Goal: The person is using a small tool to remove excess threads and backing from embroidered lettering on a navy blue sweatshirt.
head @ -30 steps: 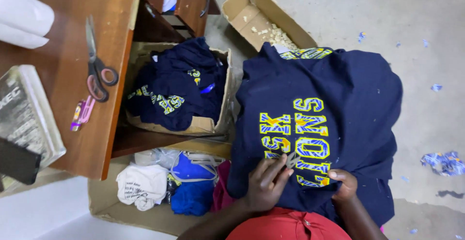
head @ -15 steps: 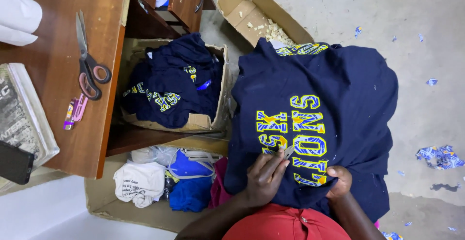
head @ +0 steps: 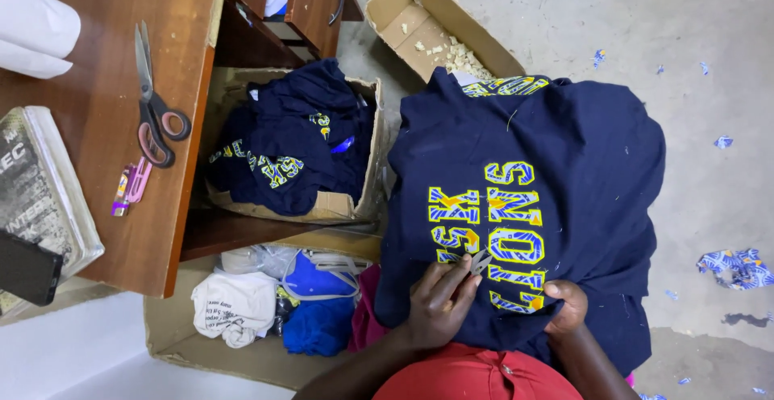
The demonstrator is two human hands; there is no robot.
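L hand (head: 439,307) shifted, metal snips (head: 477,261), navy shirt (head: 556,166)

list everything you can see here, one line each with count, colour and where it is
navy shirt: one, navy with yellow-blue lettering, spread in front of the person
small snips: one, metal, at the lettering
box of shirts: one, brown, navy shirts inside, under the desk
open box: one, brown, top centre, pale scraps inside
clothes box: one, brown, white and blue clothes inside, bottom left
desk: one, reddish wood, left
scissors: one, black and pink handles, on desk
book: one, grey, desk edge
fabric scraps: several, blue, on floor at right
left hand: holds the snips
right hand: pinches the shirt
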